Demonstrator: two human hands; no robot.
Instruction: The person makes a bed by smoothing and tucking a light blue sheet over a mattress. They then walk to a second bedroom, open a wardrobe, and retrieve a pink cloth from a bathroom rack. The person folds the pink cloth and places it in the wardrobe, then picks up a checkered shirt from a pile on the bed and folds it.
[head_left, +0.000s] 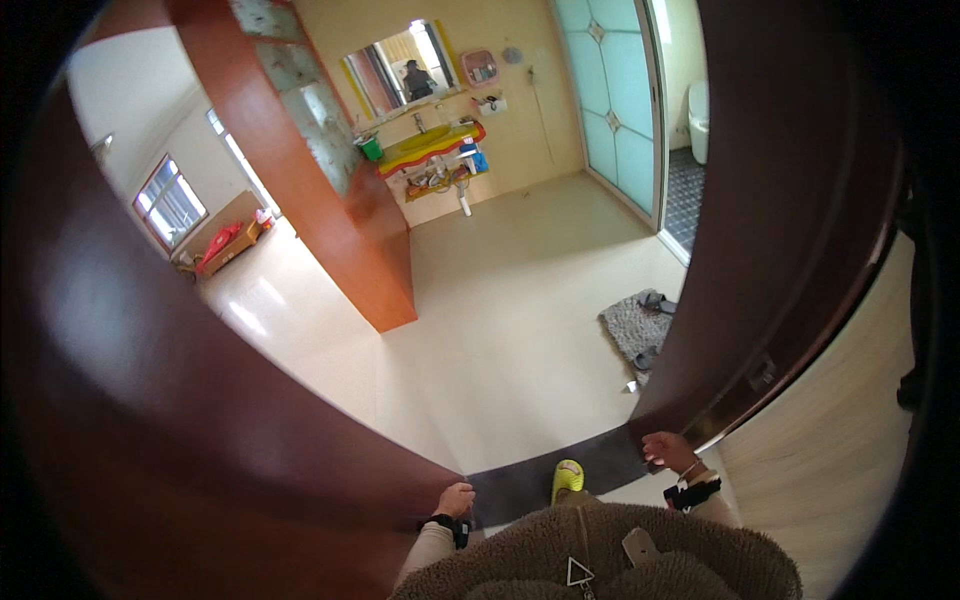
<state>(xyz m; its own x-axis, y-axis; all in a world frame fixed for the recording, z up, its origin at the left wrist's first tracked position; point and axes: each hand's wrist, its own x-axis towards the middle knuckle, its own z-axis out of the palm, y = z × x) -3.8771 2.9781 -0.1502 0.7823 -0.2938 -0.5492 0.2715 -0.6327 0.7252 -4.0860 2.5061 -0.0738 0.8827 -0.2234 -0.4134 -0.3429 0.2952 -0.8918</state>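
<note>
Near the bottom centre, my left hand is loosely curled beside the lower edge of a dark red-brown door; whether it touches the door cannot be told. My right hand is held with bent fingers beside the dark door frame, with no object visible in it. Both wrists wear black straps. Between the hands, my foot in a yellow-green slipper is on the dark threshold strip.
Beyond lies a pale tiled floor. A grey mat with dark slippers is at the right, near a frosted glass sliding door. An orange partition stands left of a yellow washbasin under a mirror.
</note>
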